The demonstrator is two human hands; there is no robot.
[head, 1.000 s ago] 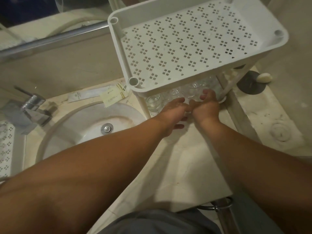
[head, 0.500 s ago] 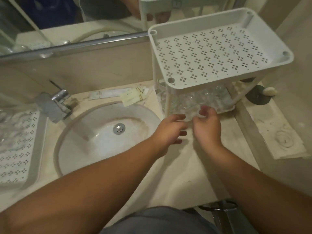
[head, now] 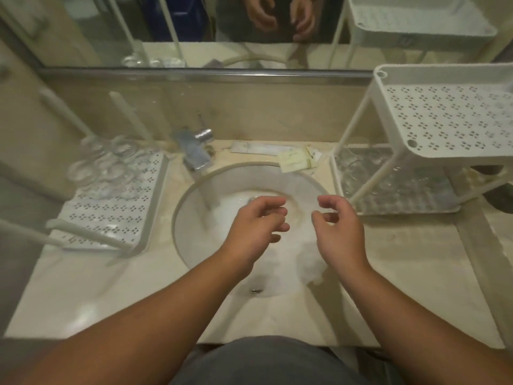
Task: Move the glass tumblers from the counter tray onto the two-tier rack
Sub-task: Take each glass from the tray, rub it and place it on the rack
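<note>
Fingers of my left hand loosely curled, nothing in them; right hand the same, thumb and fingers bent inward around air. Both hands hover side by side over the sink, apart from each other.

Sink: round, smooth white ceramic bowl set into a pale stone counter. One chrome tap, boxy, at the back left rim.

Tumblers: clear glass, round, clustered at the far end of the tray on the left of the sink. Too blurred to count; roughly half a dozen or more. Tray is white plastic, rectangular, perforated with small clover-shaped holes, with thin white posts around it.

Rack on the right of the sink: same white perforated plastic, two tiers, round tube legs at the corners. Top tier bare. Lower tier packed with more clear glass tumblers, count unreadable through blur and the shelf above.

Two flat paper sachets lie behind the sink, one long white, one pale yellow. One mirror runs along the back wall, metal-edged, reflecting both my hands.
</note>
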